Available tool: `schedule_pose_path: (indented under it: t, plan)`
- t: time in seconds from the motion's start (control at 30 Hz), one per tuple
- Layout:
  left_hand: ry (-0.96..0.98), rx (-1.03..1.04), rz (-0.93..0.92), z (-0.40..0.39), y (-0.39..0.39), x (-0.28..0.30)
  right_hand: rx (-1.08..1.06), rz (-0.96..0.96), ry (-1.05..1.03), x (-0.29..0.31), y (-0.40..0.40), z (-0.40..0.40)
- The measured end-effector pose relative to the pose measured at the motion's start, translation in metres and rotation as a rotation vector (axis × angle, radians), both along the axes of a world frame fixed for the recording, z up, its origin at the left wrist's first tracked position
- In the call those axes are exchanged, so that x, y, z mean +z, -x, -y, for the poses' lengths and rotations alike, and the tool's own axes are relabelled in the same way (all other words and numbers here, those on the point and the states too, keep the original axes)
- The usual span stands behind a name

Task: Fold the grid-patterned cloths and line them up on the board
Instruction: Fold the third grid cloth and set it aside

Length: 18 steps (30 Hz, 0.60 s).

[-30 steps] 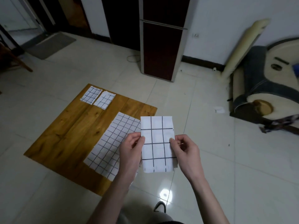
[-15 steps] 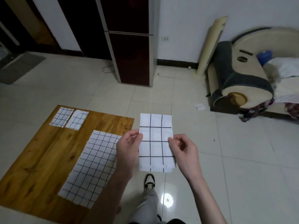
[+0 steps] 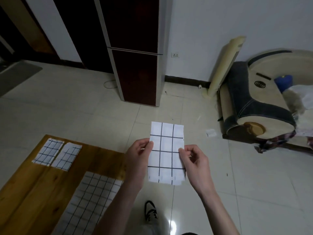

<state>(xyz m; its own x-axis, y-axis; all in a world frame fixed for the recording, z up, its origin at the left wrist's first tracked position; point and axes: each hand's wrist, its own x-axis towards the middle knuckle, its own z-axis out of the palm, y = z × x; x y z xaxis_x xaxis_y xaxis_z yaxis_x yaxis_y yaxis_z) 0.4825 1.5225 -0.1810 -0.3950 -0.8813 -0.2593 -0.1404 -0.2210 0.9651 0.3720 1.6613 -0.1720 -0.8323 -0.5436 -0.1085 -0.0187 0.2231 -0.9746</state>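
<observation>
Two hands, one cloth: both hands are up in front of the camera with a folded grid-patterned cloth [image 3: 166,152] held between them, over the pale tiled floor [image 3: 245,192].
Floor: glossy tiles, a bright glare spot low in the middle, a shoe [image 3: 150,212] planted just left of it.
Board: the wooden board [image 3: 35,189] lies flat on the floor at lower left, well to the left of the held cloth.
Unfolded cloth: a large grid-patterned cloth [image 3: 89,204] lies spread open on the board's near right part, partly hidden by the left forearm.
Finished pair: two small folded cloths [image 3: 57,156] sit side by side at the board's far end, edges just about touching.
Cabinet: a tall dark cabinet [image 3: 135,53] stands against the back wall, straight ahead.
Sofa: a cream and dark blue sofa [image 3: 264,106] sits at the right, with a pale rolled mat [image 3: 225,65] leaning on the wall beside it.
Held cloth: long and narrow, upright, three grid columns across, lower edge showing layered folds.
Left hand: the left hand [image 3: 138,160] pinches the cloth's left edge, thumb on the front.
Right hand: the right hand [image 3: 194,162] pinches the right edge, thumb on the front, other fingers curled behind.
Scrap: a small white scrap [image 3: 210,132] lies on the tiles near the sofa.
</observation>
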Motion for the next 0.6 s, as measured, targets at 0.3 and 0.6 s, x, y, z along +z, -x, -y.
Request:
schedule_pose_path:
  t: [0.3,0.6]
  plan:
    - [0.021,-0.025,0.054,0.078,0.068,0.007,0.028,0.036,0.027,0.009,0.077,0.091]
    - [0.015,0.106,0.068,0.143,0.137,-0.008,0.164,0.073,0.001,-0.006,0.172,0.169]
